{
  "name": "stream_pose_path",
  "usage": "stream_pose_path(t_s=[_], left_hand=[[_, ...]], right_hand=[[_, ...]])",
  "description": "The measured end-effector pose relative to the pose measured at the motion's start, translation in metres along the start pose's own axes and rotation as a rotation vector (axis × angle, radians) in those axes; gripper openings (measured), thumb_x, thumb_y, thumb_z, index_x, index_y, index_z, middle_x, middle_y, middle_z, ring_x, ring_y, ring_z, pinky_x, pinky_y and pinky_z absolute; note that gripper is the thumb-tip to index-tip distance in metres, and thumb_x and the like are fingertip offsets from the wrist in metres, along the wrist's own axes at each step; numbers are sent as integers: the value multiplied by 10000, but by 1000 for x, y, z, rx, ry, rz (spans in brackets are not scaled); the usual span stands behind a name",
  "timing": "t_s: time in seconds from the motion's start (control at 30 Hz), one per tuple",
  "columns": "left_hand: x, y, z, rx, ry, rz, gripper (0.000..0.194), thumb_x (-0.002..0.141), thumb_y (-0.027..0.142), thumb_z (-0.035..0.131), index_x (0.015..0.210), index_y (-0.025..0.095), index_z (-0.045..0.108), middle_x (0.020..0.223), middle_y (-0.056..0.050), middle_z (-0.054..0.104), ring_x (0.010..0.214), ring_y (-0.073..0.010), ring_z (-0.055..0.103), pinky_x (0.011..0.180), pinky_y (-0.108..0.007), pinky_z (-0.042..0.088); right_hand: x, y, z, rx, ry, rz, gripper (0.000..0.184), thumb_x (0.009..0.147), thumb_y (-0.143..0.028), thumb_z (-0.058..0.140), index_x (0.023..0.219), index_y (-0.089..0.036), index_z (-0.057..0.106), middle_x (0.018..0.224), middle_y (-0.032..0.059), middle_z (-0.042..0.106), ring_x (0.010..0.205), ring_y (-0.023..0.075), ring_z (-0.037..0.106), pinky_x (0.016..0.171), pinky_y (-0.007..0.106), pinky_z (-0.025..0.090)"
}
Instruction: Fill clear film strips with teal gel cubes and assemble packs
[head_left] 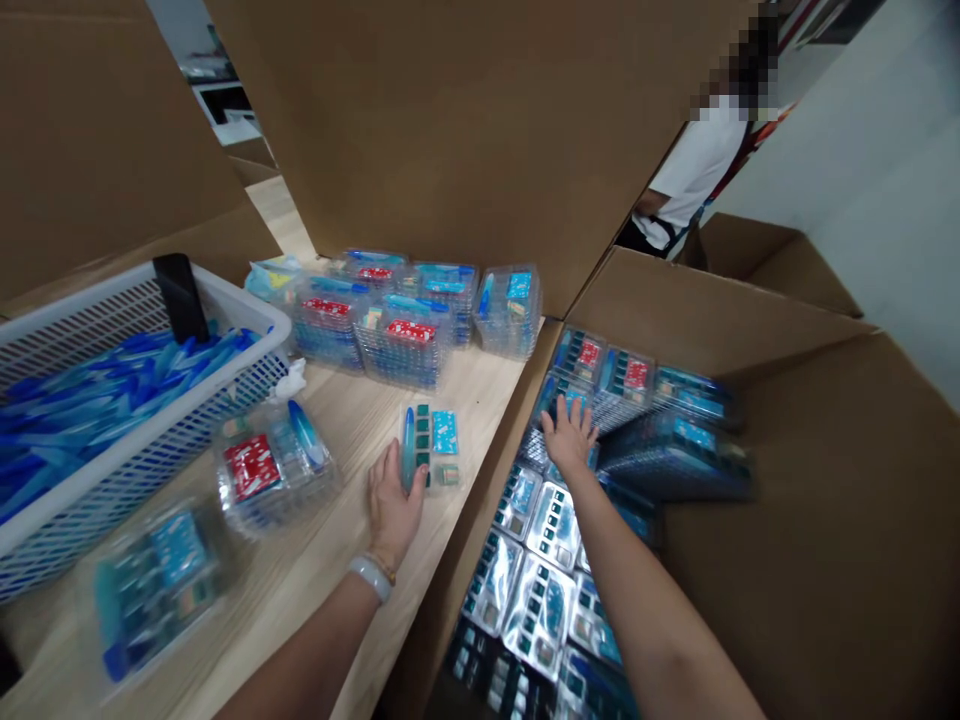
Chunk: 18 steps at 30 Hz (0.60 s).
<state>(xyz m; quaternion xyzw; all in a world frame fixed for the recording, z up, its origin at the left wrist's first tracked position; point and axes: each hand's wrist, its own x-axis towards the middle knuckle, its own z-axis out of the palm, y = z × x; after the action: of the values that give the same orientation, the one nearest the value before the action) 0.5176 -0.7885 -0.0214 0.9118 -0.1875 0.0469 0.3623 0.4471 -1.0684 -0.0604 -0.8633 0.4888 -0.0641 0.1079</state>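
My left hand (395, 503) rests on the wooden table, thumb and fingers apart. Its thumb touches the lower left edge of a clear plastic pack (444, 432), which shows a blue pen-shaped piece, dark green squares and a light blue packet. Inside the large cardboard box on the right, my right hand (571, 436) has its fingers spread over a stack of similar packs (556, 400); whether it presses on them I cannot tell. More stacked packs (551, 520) fill the box around that arm, and one stack (679, 455) leans beside the hand.
A white plastic basket (247, 375) of blue pen-shaped pieces stands left, a black phone-like object (180, 298) at its rim. Pack stacks (405, 340) line the table's back; a red-packet stack (274, 465) and blurred pack (161, 590) are nearer. Cardboard flaps (465, 130) rise behind. A person (697, 160) is beyond.
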Motion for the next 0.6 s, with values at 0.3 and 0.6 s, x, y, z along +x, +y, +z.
stream_pose_path(t_s=[0.3,0.6], left_hand=[[-1,-1,0,-27,-8,-16,527,780,351,460,1235,104,362,1177,-150,479,1093,-251,422,930,-406,342],[2,4,-10,-225,-79,-166,510,734,302,508,1183,87,398,1173,-171,482,1096,-264,429,922,-407,325]], right_hand=[[-58,-12,-21,330,267,135,583,837,-417,206,1263,-42,340,1297,209,338,1207,292,286,938,440,260],[-148,-113,-30,718,-155,-165,354,752,-423,428,905,-169,623,857,84,643,829,234,566,749,344,419]])
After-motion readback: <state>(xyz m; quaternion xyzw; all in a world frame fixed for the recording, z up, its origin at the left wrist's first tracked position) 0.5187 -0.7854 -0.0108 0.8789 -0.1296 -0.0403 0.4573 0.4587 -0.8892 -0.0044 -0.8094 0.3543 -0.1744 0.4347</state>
